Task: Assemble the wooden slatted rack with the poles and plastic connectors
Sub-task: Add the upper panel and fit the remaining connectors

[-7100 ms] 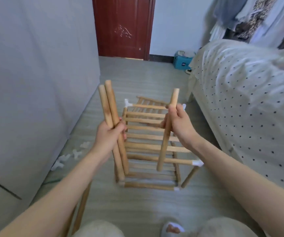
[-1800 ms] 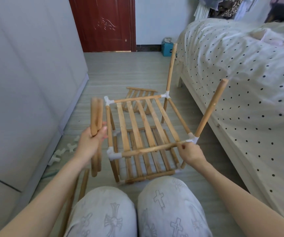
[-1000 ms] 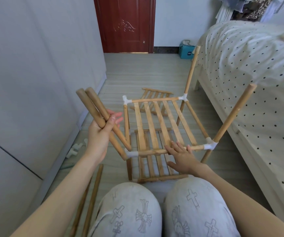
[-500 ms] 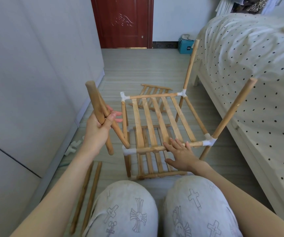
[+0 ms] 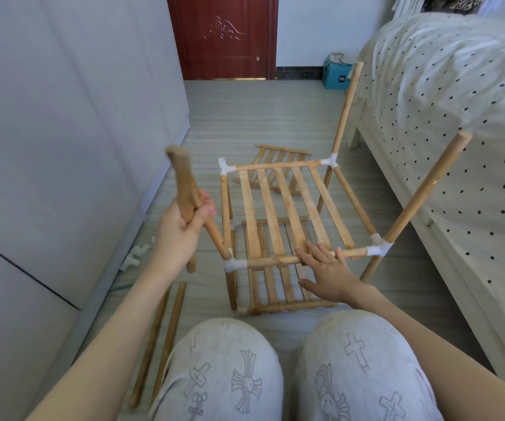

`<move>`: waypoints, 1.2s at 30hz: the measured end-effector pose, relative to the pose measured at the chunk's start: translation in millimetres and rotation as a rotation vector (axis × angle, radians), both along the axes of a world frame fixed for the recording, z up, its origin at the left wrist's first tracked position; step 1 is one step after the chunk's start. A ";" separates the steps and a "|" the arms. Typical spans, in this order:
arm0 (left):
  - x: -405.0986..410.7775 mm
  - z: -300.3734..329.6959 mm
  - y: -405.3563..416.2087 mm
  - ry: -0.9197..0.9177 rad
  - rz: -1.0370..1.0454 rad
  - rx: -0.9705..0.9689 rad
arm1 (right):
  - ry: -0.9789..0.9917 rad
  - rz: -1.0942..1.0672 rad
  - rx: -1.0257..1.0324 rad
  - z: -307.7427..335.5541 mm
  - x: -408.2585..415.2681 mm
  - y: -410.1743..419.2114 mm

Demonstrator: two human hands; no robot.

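Observation:
The wooden slatted rack [image 5: 287,208] stands on the floor before my knees, two shelves joined by white plastic connectors. Upright poles rise from its far right connector [image 5: 346,104] and near right connector [image 5: 427,189]. My left hand [image 5: 181,229] grips two short wooden poles [image 5: 184,189]; one points down with its lower end at the near left connector [image 5: 233,264]. My right hand [image 5: 327,271] lies flat, fingers spread, on the near front rail [image 5: 278,260]. The far left connector [image 5: 224,167] has no upright pole in it.
A spare slatted shelf [image 5: 278,154] lies on the floor behind the rack. Two long poles [image 5: 163,338] lie by my left knee. Loose white connectors [image 5: 137,253] sit along the grey wardrobe [image 5: 62,132]. A dotted bed [image 5: 458,117] borders the right; a blue box [image 5: 336,75] stands near the door.
My left hand has tilted the two poles more upright, one lower end staying near the near left connector. My right hand rests on the front rail as before.

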State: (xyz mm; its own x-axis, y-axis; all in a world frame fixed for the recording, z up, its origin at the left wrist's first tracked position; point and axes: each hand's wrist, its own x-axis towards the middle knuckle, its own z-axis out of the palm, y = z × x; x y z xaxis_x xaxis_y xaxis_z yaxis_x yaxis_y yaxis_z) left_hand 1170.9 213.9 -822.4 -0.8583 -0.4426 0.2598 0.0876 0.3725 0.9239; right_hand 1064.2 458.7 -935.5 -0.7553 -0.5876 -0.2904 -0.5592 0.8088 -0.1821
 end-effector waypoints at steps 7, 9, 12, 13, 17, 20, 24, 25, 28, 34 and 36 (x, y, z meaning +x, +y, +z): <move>-8.7 -14.4 13.5 -0.040 0.027 -0.205 | 0.014 0.005 0.004 0.2 1.4 0.6; -8.9 -20.5 11.9 -0.045 0.082 -0.174 | 0.022 0.004 -0.005 -2.1 1.1 0.5; -9.2 -19.2 11.2 -0.047 0.084 -0.170 | 0.019 0.008 -0.008 -2.6 0.8 0.4; -9.5 -16.7 10.7 -0.040 0.053 -0.159 | 0.017 0.007 -0.011 -2.7 0.3 0.3; -10.5 -13.2 8.3 -0.046 -0.022 -0.140 | 0.013 0.005 -0.013 -2.7 0.5 0.5; -8.3 -19.2 13.6 -0.007 0.030 -0.148 | 0.018 0.001 -0.016 -2.4 0.8 1.2; -7.4 -20.5 19.6 -0.008 0.034 -0.134 | 0.048 0.015 0.005 -4.1 2.2 4.8; -8.4 -17.7 18.5 -0.028 0.015 -0.146 | 0.064 0.018 0.003 -5.7 1.1 6.6; -8.5 -13.9 16.3 -0.069 -0.055 -0.128 | 0.115 0.036 -0.033 -10.4 -2.7 13.7; 15.9 -47.6 17.2 -0.227 -0.233 -0.048 | 0.124 -0.025 -0.149 -14.7 -17.8 33.8; 22.1 -57.0 8.8 -0.252 -0.201 -0.059 | 0.108 -0.076 -0.117 -10.3 -26.9 44.4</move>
